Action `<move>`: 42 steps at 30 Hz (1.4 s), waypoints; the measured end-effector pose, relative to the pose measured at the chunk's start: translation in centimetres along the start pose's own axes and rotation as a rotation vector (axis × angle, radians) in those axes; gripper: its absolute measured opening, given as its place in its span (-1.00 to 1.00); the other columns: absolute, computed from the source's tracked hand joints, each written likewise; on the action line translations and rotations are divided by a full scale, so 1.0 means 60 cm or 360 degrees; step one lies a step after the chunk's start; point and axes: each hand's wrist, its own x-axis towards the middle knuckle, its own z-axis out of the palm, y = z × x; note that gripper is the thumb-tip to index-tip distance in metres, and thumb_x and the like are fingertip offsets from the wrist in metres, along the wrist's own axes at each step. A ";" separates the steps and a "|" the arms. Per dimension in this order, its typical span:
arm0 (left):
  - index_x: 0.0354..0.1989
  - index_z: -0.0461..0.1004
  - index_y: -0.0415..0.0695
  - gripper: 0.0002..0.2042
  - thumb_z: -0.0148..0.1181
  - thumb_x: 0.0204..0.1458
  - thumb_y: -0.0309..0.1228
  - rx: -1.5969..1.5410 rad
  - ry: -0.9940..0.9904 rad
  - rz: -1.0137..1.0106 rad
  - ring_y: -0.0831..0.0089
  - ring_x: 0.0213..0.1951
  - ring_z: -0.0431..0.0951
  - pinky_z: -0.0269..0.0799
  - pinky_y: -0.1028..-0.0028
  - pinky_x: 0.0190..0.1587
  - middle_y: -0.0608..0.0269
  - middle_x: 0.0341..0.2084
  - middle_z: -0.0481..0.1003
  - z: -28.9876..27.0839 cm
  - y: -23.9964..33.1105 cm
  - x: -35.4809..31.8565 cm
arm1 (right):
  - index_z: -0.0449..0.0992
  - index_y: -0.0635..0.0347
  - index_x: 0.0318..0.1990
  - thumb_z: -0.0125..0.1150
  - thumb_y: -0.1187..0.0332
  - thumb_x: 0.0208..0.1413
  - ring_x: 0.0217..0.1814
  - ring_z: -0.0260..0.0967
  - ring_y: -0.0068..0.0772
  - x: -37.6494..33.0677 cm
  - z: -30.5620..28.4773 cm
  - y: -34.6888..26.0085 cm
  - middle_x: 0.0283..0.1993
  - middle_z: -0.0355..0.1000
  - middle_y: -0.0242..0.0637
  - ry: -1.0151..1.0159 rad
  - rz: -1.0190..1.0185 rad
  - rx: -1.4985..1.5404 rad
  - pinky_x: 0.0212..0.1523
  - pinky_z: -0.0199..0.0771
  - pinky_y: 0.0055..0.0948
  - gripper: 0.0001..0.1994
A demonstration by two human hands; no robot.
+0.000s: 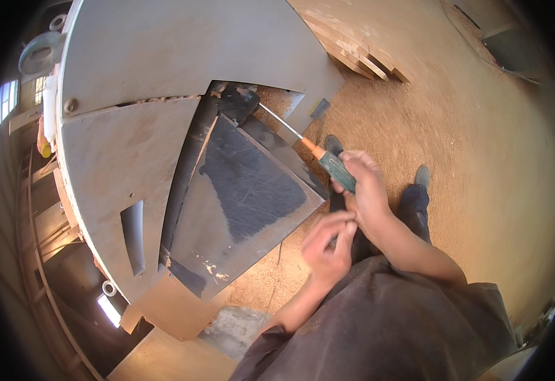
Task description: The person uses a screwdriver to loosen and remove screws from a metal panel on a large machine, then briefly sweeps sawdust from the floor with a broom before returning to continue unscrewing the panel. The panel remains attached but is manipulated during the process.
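In my right hand (367, 190) is a screwdriver (338, 170) with a green and orange handle, its fingers wrapped round the grip. The long thin shaft points up and left. Its tip meets a dark bracket-like block (238, 101) at the upper corner of a cutout. My left hand (329, 249), a little blurred, is closed in a pinch just below the right one; whatever it may hold is too small or hidden. A dark, scratched metal plate (255, 190) lies tilted in the cutout, left of both hands and apart from them.
A large grey machine table (163, 51) surrounds the plate, with a narrow slot (134, 238) at its left. Wooden boards (360, 47) lie beyond its far edge. Sawdust covers the floor (474, 171), where my shoes (422, 176) stand. A brown panel (179, 305) juts out below the table.
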 end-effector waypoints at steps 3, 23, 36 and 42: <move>0.07 0.51 -0.32 -0.73 0.14 0.35 -0.39 -0.0727 0.0142 -0.1254 0.38 -0.15 0.55 0.46 0.40 -0.01 0.11 -0.21 0.59 0.030 -0.063 0.008 | 0.41 0.25 -0.11 0.30 0.61 0.16 -0.31 0.31 -0.57 0.005 -0.011 0.010 -0.18 0.36 -0.37 -0.0034 -0.1106 -0.0657 -0.27 0.38 -0.60 -0.78; 0.05 0.53 -0.01 -0.80 0.10 0.39 -0.26 -0.2153 -0.0159 -0.0629 0.29 -0.04 0.58 0.45 0.09 0.21 0.31 -0.21 0.62 0.050 -0.186 0.183 | 0.52 0.23 0.04 0.25 0.39 0.33 -0.47 0.33 -0.54 -0.016 -0.039 0.008 -0.34 0.46 -0.38 -0.0021 -0.0322 -0.0378 -0.45 0.31 -0.56 -0.79; 0.06 0.48 -0.05 -0.77 0.15 0.35 -0.23 -0.2071 -0.0112 -0.0582 0.21 -0.17 0.63 0.50 0.01 0.13 0.14 -0.23 0.61 0.051 -0.155 0.193 | 0.45 0.23 0.18 0.18 0.52 0.30 -0.49 0.34 -0.49 -0.011 -0.053 0.010 -0.32 0.48 -0.29 -0.0184 -0.1189 -0.1042 -0.44 0.33 -0.56 -0.69; 0.07 0.46 -0.07 -0.76 0.16 0.35 -0.24 -0.2078 -0.0051 -0.0569 0.25 -0.18 0.58 0.48 0.01 0.12 0.18 -0.25 0.59 0.055 -0.167 0.183 | 0.50 0.26 0.11 0.27 0.64 0.18 -0.22 0.44 -0.48 -0.024 -0.074 -0.051 -0.20 0.49 -0.32 -0.0690 0.0361 0.0276 -0.13 0.43 -0.57 -0.66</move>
